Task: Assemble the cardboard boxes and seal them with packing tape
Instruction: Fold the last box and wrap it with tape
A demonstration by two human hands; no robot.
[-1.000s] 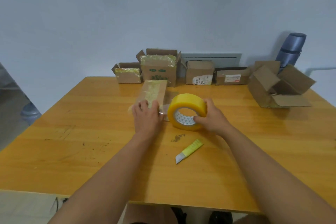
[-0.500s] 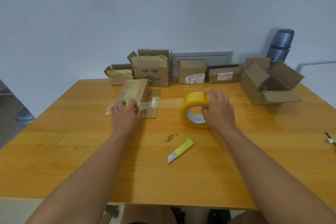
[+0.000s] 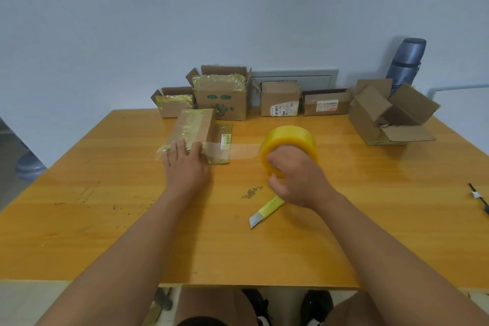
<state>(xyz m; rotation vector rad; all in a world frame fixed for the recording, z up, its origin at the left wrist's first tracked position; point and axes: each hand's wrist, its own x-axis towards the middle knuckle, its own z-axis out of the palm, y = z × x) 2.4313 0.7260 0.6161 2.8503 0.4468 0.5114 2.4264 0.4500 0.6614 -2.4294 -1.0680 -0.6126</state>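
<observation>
Pressing taped box, left hand flat, right hand gripping tape roll, labels illegible

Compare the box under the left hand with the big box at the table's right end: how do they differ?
The box under the left hand is closed and wrapped in tape; the big box at the right end has open flaps. The first lies flat and low, pressed by the left hand; the second is bulkier and untouched. Both are brown cardboard.
</observation>
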